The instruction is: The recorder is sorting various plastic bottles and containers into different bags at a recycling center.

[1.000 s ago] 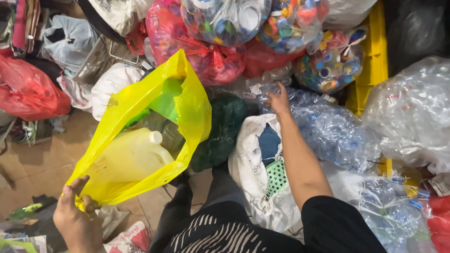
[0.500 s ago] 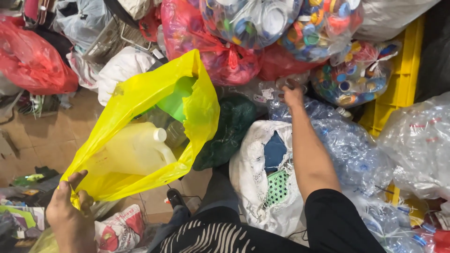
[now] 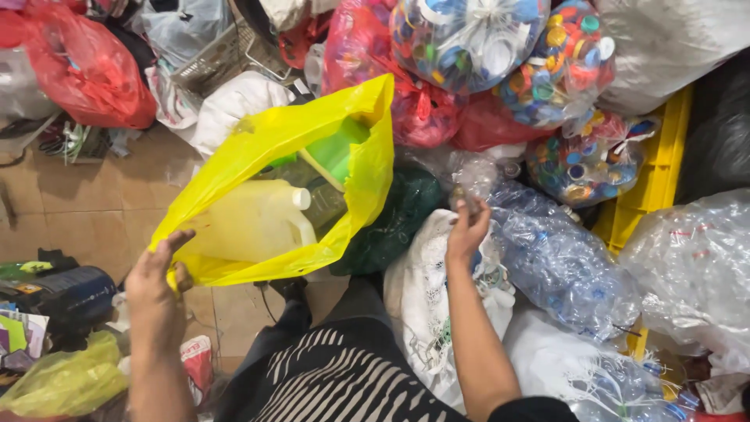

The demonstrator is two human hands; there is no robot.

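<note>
The left hand (image 3: 156, 285) has its fingers curled over the near rim of a yellow plastic bag (image 3: 258, 148), thumb on one side and the rest on the other, pinching the film and holding the mouth of the bag wide open. Inside the bag lies a pale, cream-coloured jug (image 3: 250, 227) with a white cap, on its side, with a green plastic piece (image 3: 336, 152) behind it near the far rim.

The right hand (image 3: 467, 228) is raised over the heap, fingers drawn together at the tips around something small and crumpled; it looks like a bit of clear plastic, though I can't make it out properly from here. It hangs just above a clear sack of crushed transparent bottles (image 3: 558, 266), with a white sack (image 3: 422, 305) beneath the wrist and a dark green bag (image 3: 394, 223) between the two hands.

Further out, bags of coloured bottle caps (image 3: 578, 70) are piled at the back, a red bag (image 3: 86, 70) sits to the left, and a yellow crate (image 3: 664, 172) shows at the right. The brown tiled floor (image 3: 70, 211) runs under it all.
</note>
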